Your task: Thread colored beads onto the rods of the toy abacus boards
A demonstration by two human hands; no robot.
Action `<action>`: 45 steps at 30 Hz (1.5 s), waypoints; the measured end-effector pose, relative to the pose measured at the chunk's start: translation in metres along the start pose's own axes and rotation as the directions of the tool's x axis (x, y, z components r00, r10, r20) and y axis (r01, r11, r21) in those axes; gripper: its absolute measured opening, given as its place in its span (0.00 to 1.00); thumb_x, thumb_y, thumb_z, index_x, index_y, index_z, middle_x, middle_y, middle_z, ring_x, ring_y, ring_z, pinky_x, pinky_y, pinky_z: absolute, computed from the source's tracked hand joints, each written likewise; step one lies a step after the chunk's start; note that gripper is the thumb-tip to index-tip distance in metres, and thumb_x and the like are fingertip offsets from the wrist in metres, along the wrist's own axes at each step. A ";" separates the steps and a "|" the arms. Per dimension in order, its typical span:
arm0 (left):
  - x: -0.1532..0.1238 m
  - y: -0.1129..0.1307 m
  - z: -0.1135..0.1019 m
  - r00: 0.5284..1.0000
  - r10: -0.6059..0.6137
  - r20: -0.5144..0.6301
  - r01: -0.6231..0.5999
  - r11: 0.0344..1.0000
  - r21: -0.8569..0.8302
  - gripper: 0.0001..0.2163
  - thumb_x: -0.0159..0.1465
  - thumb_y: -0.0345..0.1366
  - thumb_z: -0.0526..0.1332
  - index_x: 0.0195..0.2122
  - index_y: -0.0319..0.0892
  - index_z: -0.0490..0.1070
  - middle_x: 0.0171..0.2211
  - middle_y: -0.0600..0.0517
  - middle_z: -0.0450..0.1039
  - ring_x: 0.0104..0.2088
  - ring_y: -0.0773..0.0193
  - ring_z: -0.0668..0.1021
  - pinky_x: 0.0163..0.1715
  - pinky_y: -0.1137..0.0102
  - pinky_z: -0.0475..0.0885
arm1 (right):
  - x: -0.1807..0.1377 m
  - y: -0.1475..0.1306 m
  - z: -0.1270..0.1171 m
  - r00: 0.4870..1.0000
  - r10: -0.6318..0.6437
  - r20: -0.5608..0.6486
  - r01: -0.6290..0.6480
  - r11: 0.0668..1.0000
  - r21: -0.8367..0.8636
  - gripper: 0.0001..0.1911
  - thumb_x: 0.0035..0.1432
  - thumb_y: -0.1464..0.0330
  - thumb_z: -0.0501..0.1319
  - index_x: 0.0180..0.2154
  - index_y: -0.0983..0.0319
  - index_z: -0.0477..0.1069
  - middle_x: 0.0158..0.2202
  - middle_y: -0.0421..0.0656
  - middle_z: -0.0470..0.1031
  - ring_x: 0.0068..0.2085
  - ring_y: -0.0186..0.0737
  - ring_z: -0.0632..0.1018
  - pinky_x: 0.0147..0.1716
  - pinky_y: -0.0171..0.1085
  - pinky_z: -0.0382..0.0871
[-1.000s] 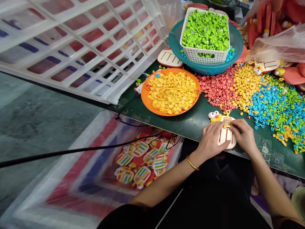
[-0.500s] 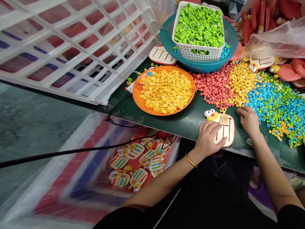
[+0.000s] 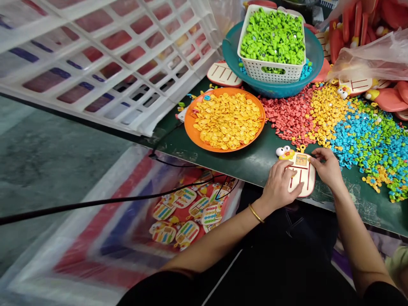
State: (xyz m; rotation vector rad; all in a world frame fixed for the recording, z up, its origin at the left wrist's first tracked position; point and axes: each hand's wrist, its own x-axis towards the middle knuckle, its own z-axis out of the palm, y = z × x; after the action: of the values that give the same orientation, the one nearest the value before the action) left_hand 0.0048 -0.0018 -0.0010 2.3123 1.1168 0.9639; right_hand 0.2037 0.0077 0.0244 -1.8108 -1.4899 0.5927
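Observation:
A cream toy board (image 3: pixel 302 174) with red slots, a small picture panel and a yellow duck-like head with bulging eyes lies flat near the table's front edge. My left hand (image 3: pixel 279 185), a gold bangle on its wrist, grips the board from its left side, fingers and thumb over its face. At the upper right corner, beside the top of the right slot, my right hand (image 3: pixel 327 168) has its thumb and forefinger pinched together. Whatever may be between those fingertips is hidden. Loose red pieces (image 3: pixel 291 119), yellow pieces (image 3: pixel 328 110) and mixed blue and green pieces (image 3: pixel 366 136) lie just beyond.
An orange plate (image 3: pixel 188 123) of yellow discs stands left of the board. Behind it, a white basket (image 3: pixel 270 68) of green pieces sits in a blue basin (image 3: pixel 231 55). A white crate (image 3: pixel 143 123) leans at left. Filled boards (image 3: pixel 188 233) lie in a lined container below.
My right hand has moved left from the edge of the loose pieces to the board's upper right corner. My left hand stays on the board, its fingers slightly more bent.

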 end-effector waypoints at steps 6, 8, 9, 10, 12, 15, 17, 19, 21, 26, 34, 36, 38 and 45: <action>-0.001 0.003 0.003 0.998 0.029 -0.051 -0.029 0.999 -0.016 0.12 0.61 0.41 0.63 0.43 0.43 0.68 0.41 0.45 0.72 0.53 0.49 0.73 0.61 0.48 0.64 | -0.028 -0.002 -0.001 0.964 -0.245 0.101 0.256 0.961 -0.104 0.13 0.65 0.66 0.55 0.41 0.56 0.79 0.40 0.47 0.74 0.44 0.44 0.75 0.44 0.43 0.72; -0.002 0.002 0.004 0.997 0.021 -0.079 -0.025 0.999 -0.047 0.14 0.61 0.40 0.63 0.46 0.42 0.65 0.44 0.44 0.71 0.53 0.50 0.73 0.60 0.49 0.67 | -0.038 -0.006 0.001 0.935 -0.315 0.162 0.328 0.943 -0.060 0.13 0.65 0.67 0.54 0.41 0.54 0.79 0.41 0.46 0.76 0.45 0.44 0.76 0.45 0.43 0.73; -0.003 0.002 0.004 0.996 0.020 -0.090 -0.026 0.998 -0.063 0.16 0.61 0.40 0.63 0.48 0.41 0.64 0.46 0.42 0.70 0.53 0.51 0.73 0.59 0.50 0.68 | -0.041 -0.008 0.004 0.918 -0.349 0.189 0.358 0.934 -0.016 0.14 0.66 0.68 0.54 0.41 0.54 0.79 0.42 0.46 0.77 0.45 0.43 0.76 0.45 0.43 0.73; -0.003 0.001 0.004 0.995 0.018 -0.098 -0.026 0.997 -0.079 0.17 0.61 0.39 0.63 0.49 0.41 0.63 0.47 0.42 0.68 0.53 0.51 0.72 0.58 0.51 0.69 | -0.042 -0.011 0.008 0.902 -0.376 0.211 0.377 0.925 0.036 0.15 0.66 0.69 0.53 0.41 0.54 0.79 0.42 0.45 0.78 0.45 0.42 0.77 0.45 0.42 0.73; -0.003 -0.001 0.003 0.995 0.003 -0.096 -0.013 0.995 -0.098 0.17 0.62 0.39 0.64 0.48 0.41 0.62 0.47 0.41 0.67 0.53 0.52 0.72 0.56 0.52 0.71 | -0.035 -0.016 0.015 0.903 -0.382 0.194 0.366 0.923 0.116 0.14 0.66 0.69 0.54 0.41 0.54 0.79 0.40 0.44 0.79 0.43 0.41 0.78 0.45 0.42 0.74; -0.001 -0.003 0.002 0.997 -0.039 -0.059 0.032 0.993 -0.115 0.14 0.61 0.42 0.65 0.42 0.43 0.63 0.46 0.42 0.67 0.53 0.51 0.72 0.55 0.54 0.72 | -0.005 -0.025 0.022 0.964 -0.260 0.057 0.258 0.965 0.038 0.12 0.65 0.65 0.57 0.39 0.56 0.79 0.39 0.45 0.77 0.41 0.42 0.77 0.43 0.42 0.74; -0.001 -0.003 0.001 0.998 -0.056 -0.040 0.051 0.992 -0.116 0.13 0.61 0.44 0.65 0.38 0.44 0.63 0.45 0.43 0.67 0.53 0.51 0.71 0.55 0.53 0.71 | 0.019 -0.032 0.024 0.979 -0.203 0.031 0.205 0.970 -0.129 0.10 0.62 0.64 0.60 0.36 0.57 0.80 0.37 0.46 0.76 0.41 0.45 0.76 0.44 0.44 0.73; -0.001 -0.002 0.001 0.998 -0.057 -0.029 0.054 0.992 -0.111 0.12 0.62 0.44 0.65 0.34 0.44 0.64 0.44 0.43 0.67 0.53 0.51 0.71 0.55 0.54 0.71 | 0.038 -0.041 0.026 0.979 -0.164 0.122 0.194 0.933 -0.304 0.08 0.60 0.67 0.62 0.33 0.59 0.81 0.35 0.49 0.74 0.43 0.49 0.75 0.43 0.45 0.71; -0.003 -0.002 0.002 0.998 -0.052 -0.020 0.050 0.993 -0.104 0.12 0.63 0.44 0.64 0.32 0.44 0.64 0.43 0.43 0.67 0.52 0.52 0.71 0.55 0.54 0.70 | 0.050 -0.052 0.029 0.972 -0.094 0.217 0.185 0.873 -0.452 0.08 0.58 0.72 0.62 0.31 0.61 0.80 0.34 0.51 0.73 0.43 0.52 0.75 0.40 0.45 0.70; -0.001 0.001 -0.002 1.000 0.010 -0.008 -0.010 1.000 0.006 0.12 0.64 0.46 0.62 0.39 0.42 0.72 0.48 0.42 0.71 0.57 0.49 0.70 0.63 0.48 0.61 | 0.059 -0.063 0.027 0.944 0.043 0.326 0.185 0.749 -0.636 0.07 0.59 0.73 0.62 0.34 0.64 0.81 0.38 0.53 0.75 0.40 0.50 0.76 0.33 0.41 0.66; 0.006 -0.007 -0.022 0.918 0.256 0.304 -0.272 0.962 0.012 0.20 0.70 0.36 0.51 0.63 0.42 0.64 0.62 0.45 0.67 0.63 0.53 0.67 0.68 0.47 0.48 | 0.058 -0.043 0.016 0.906 -0.201 0.373 0.369 0.805 -0.464 0.09 0.60 0.71 0.62 0.41 0.61 0.80 0.39 0.48 0.73 0.46 0.46 0.73 0.41 0.38 0.65; 0.001 -0.008 -0.023 0.929 0.233 0.287 -0.245 0.969 0.008 0.20 0.70 0.37 0.51 0.62 0.42 0.66 0.61 0.44 0.69 0.61 0.53 0.69 0.67 0.50 0.52 | 0.061 -0.044 0.026 0.869 -0.262 0.419 0.435 0.808 -0.396 0.10 0.62 0.72 0.60 0.42 0.60 0.80 0.39 0.47 0.73 0.44 0.43 0.73 0.40 0.37 0.64; -0.003 -0.007 -0.024 0.941 0.209 0.267 -0.219 0.976 0.008 0.20 0.69 0.37 0.52 0.60 0.43 0.67 0.59 0.45 0.70 0.60 0.53 0.70 0.66 0.51 0.54 | 0.066 -0.046 0.035 0.824 -0.287 0.488 0.491 0.791 -0.364 0.12 0.63 0.74 0.58 0.40 0.60 0.80 0.37 0.46 0.73 0.41 0.42 0.73 0.37 0.37 0.63; 0.004 -0.003 -0.023 0.959 0.045 0.278 -0.059 0.997 0.041 0.23 0.66 0.42 0.55 0.62 0.40 0.65 0.58 0.42 0.69 0.58 0.48 0.69 0.58 0.54 0.60 | 0.045 -0.024 -0.001 0.920 -0.275 0.280 0.320 0.939 -0.127 0.09 0.63 0.67 0.60 0.37 0.60 0.80 0.36 0.45 0.75 0.39 0.41 0.75 0.39 0.39 0.66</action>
State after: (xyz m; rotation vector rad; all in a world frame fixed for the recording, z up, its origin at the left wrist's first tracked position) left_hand -0.0115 0.0040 0.0148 2.4345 0.9774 0.6092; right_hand 0.1997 0.0531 0.0475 -1.6265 -2.0052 0.5787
